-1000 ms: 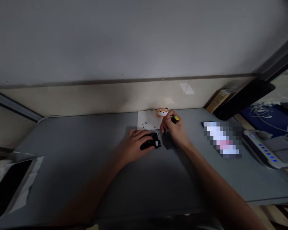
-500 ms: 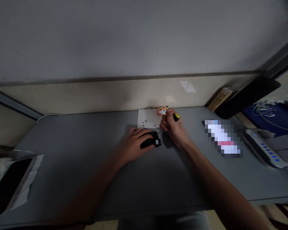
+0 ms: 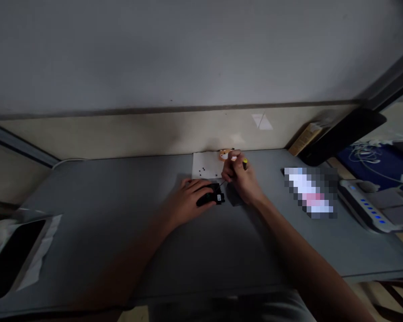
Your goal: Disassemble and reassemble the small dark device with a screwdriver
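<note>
My left hand point(image 3: 195, 197) is closed over a small black device point(image 3: 218, 195) with a white label, pressing it to the grey desk; its exact kind is hard to make out. In my right hand point(image 3: 238, 174) is a screwdriver point(image 3: 245, 163) with a black and yellow handle, its thin shaft slanting down-left to the device. Just behind, several tiny dark screws lie on a white sheet of paper point(image 3: 206, 162). An orange and white animal-faced object point(image 3: 224, 154) sits at the paper's right, partly hidden by my right hand. A dark flat piece point(image 3: 234, 197) lies under my right wrist.
A phone with a blurred-out screen point(image 3: 307, 192) lies right of my forearm, near a power strip point(image 3: 369, 208) with blue lights. A dark monitor-like panel point(image 3: 345, 134) and a cardboard box point(image 3: 305, 138) stand at the back right. Another dark-screened device point(image 3: 15, 257) lies far left.
The fingers of my right hand have shifted on the screwdriver handle, the index finger now raised and bent over it. My left hand stays on the black device. The view has shifted slightly.
</note>
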Available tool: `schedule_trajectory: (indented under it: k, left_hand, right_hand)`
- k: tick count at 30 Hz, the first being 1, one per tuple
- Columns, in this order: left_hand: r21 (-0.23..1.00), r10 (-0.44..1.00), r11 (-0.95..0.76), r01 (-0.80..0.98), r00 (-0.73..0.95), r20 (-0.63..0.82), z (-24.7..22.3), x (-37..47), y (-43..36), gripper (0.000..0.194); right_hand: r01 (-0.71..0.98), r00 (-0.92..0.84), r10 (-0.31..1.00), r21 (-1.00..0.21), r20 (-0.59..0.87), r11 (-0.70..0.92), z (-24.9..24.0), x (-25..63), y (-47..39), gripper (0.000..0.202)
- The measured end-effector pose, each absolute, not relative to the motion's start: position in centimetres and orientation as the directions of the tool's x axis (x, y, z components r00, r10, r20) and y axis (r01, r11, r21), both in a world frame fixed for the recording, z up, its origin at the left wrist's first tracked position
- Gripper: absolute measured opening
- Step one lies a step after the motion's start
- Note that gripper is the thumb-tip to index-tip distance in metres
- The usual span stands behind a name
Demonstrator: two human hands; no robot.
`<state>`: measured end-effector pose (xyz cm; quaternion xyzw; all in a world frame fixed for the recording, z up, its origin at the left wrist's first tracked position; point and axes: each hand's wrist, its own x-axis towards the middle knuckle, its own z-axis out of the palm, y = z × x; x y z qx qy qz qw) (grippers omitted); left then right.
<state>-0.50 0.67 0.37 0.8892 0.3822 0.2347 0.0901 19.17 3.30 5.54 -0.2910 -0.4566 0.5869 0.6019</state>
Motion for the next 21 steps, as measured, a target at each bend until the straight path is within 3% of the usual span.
schedule_trajectory:
  k: [6, 8, 14, 21]
  left_hand:
    - [0.334, 0.714, -0.7, 0.631, 0.602, 0.357, 0.4, -0.4, 0.6, 0.023]
    - [0.338, 0.707, -0.707, 0.622, 0.608, 0.36, 0.5, -0.3, 0.5, 0.022]
    - [0.344, 0.707, -0.707, 0.618, 0.591, 0.389, 0.3, -0.1, 0.5, 0.022]
    - [0.307, 0.694, -0.716, 0.627, 0.595, 0.405, 0.1, -0.2, 0.5, 0.025]
  right_hand:
    - [-0.562, -0.161, 0.984, -0.827, 0.082, -0.023, 6.5, 19.7, 3.1, 0.047]
    - [-0.553, -0.155, 0.986, -0.833, 0.069, -0.028, 6.6, 20.0, 3.1, 0.054]
    - [-0.36, -0.13, 0.969, -0.921, 0.209, 0.151, 5.4, 20.0, 3.5, 0.058]
    - [-0.346, -0.107, 0.959, -0.914, 0.261, 0.21, 5.0, 20.0, 3.8, 0.05]
